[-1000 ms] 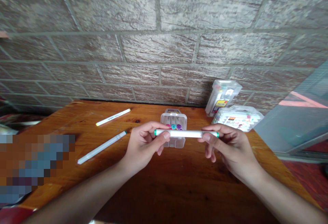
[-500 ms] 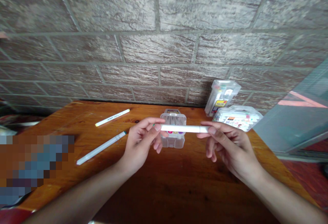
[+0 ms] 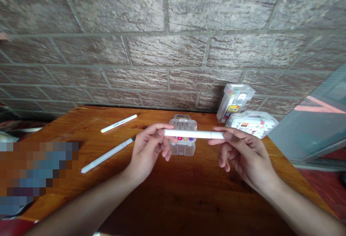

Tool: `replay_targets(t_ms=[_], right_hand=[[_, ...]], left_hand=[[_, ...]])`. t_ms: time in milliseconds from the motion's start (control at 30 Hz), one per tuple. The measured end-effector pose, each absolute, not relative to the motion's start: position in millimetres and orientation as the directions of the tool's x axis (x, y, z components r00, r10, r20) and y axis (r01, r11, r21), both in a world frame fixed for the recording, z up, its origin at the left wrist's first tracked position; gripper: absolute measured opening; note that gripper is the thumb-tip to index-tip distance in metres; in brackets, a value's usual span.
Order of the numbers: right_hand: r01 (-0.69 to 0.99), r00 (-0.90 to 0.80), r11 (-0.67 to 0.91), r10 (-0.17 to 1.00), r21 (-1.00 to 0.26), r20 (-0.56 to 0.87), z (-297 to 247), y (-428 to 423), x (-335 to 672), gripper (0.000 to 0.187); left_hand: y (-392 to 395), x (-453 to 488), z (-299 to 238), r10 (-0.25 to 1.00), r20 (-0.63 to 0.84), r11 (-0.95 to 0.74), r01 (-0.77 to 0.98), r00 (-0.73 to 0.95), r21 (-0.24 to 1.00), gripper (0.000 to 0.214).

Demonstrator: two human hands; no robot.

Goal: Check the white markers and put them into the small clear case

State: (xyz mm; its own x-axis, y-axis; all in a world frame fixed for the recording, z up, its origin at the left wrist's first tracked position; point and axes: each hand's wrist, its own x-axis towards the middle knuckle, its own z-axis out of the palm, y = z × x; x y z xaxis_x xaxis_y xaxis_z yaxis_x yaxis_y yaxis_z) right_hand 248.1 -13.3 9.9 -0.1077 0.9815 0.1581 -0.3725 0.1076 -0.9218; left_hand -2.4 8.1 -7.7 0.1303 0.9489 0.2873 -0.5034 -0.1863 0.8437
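Observation:
A white marker pen (image 3: pixel 189 133) lies level between my two hands, above the table. My left hand (image 3: pixel 151 146) pinches its left end between thumb and fingers. At the other end, my right hand (image 3: pixel 240 149) grips it the same way, thumb on top. Just behind the marker sits a small clear plastic marker case (image 3: pixel 183 151), lid raised, with several markers in it showing coloured ends. To the left of my left hand lie two more markers on the wood: a yellow-tipped marker (image 3: pixel 119 123) and a dark-tipped marker (image 3: pixel 107 156).
At the back right of the wooden table (image 3: pixel 173 200) stands a tall clear marker case (image 3: pixel 234 102). In front of it rests a wider clear case (image 3: pixel 252 124) with white markers. A brick wall (image 3: pixel 167 48) rises behind. Something pixelated (image 3: pixel 38 174) covers the left.
The marker has turned slightly between my fingers: the green spot at its left end no longer shows. My right hand has shifted a little to the right.

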Motion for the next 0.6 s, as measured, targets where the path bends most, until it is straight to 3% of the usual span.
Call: replay_targets(t_ms=[600], right_hand=[[-0.389,-0.102,0.072,0.987,-0.918,0.121,12.0,-13.1,248.3,0.027]], left_hand=[[8.1,-2.5,-4.4,0.956,0.262,-0.159,-0.525,0.129,0.836,0.021]])
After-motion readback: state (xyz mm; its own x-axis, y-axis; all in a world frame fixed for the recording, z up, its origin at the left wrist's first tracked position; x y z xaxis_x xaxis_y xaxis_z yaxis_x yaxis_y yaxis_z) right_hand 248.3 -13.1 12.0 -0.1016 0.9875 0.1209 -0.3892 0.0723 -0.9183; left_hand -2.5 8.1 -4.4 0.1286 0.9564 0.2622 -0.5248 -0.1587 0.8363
